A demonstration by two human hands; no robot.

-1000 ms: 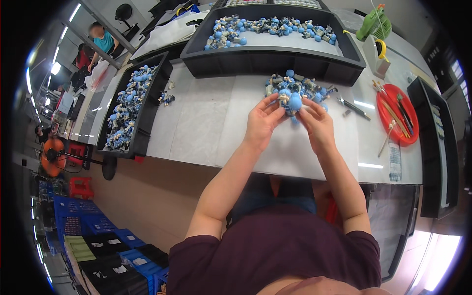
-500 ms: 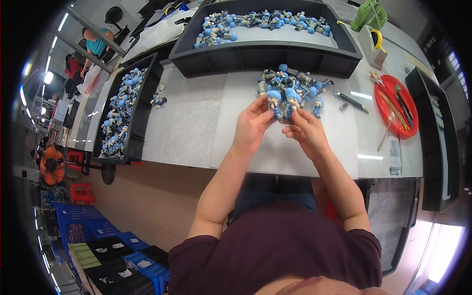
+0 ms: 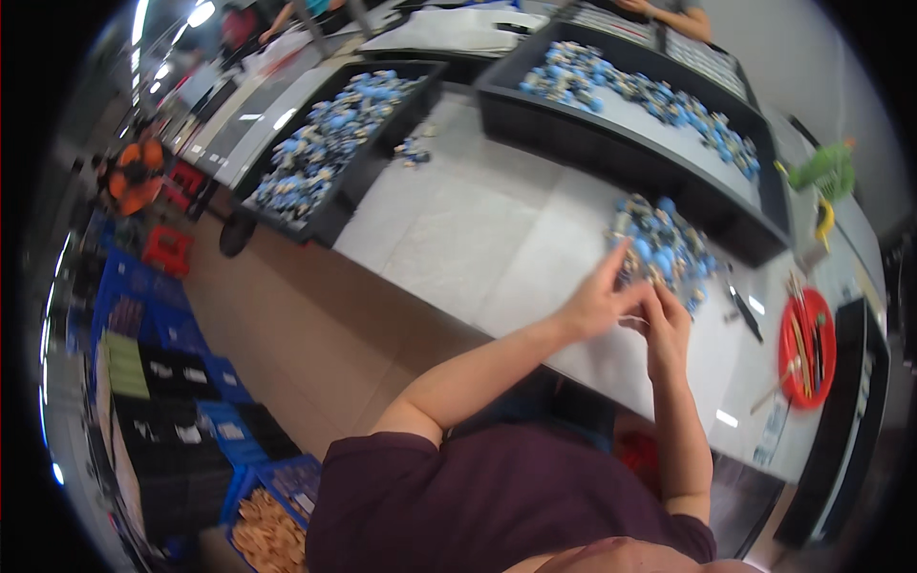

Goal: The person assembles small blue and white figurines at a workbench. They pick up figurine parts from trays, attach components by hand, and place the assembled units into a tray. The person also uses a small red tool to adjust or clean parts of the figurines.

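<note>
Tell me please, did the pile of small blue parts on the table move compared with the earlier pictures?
No. The pile of small blue parts lies in front of the long black tray as before; only the camera turned. Both hands work at its edge.

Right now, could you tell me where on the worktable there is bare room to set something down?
The widest bare patch of the worktable lies between the left bin of blue parts, the long rear bin and the left hand. It is crowded around the loose pile of blue parts by both hands, right hand included, and toward the red tray.

Left hand [image 3: 594,304] and right hand [image 3: 666,327] meet, fingers pinched
</note>
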